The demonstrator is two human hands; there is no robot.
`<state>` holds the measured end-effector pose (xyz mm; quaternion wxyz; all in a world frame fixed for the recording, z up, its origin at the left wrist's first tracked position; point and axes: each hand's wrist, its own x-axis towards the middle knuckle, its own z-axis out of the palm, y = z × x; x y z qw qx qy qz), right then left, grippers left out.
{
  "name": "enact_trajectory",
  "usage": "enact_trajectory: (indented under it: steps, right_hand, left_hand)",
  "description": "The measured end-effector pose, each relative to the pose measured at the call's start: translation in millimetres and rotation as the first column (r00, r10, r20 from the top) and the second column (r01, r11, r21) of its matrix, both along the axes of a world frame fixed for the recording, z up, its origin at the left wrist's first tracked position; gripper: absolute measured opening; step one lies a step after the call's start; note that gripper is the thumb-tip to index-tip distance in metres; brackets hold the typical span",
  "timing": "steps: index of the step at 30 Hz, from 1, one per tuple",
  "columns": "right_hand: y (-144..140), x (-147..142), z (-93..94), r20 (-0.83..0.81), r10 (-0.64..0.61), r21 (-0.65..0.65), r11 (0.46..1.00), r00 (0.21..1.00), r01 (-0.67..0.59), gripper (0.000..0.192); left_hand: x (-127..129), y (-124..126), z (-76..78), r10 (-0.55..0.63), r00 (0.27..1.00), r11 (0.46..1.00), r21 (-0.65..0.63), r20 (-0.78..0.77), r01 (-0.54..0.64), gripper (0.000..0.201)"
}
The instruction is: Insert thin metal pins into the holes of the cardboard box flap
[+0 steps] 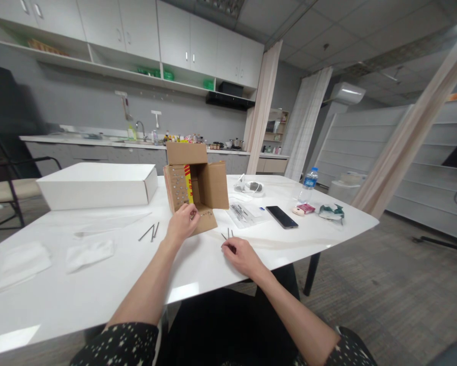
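An open cardboard box (pixel 217 185) stands on its side on the table, its opening toward me. Small silver dots are scattered over its left flap (pixel 178 185), and more small bits lie along the front flap (pixel 207 223). My left hand (pixel 181 222) is at the front flap, fingers curled and pinched; what they hold, if anything, is too small to make out. My right hand (pixel 242 255) is closed low over the table, with several thin dark nails (pixel 229 234) jutting past its fingertips. More dark nails (pixel 154 232) lie left of my left hand.
A long white box (pixel 98 188) stands at the left, with folded white cloths (pixel 90 254) before it. Rightward are a clear plastic bag (pixel 245 214) of metal pieces, a phone (pixel 281 217), a water bottle (pixel 309 184), small packets (pixel 303 209) and a white device (pixel 249 187).
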<state>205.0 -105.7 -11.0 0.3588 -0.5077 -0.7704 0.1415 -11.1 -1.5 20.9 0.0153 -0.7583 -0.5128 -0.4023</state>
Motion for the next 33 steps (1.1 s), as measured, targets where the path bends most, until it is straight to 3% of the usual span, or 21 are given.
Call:
enact_trajectory:
  steps: [33]
  right_hand:
    - [-2.6,-0.9,2.6,-0.002,0.0,-0.003,1.0,1.0,0.0,0.017]
  left_hand:
    - [6.1,-4.5,0.0,0.019,0.999,0.999,-0.047,-0.028,-0.02,0.008]
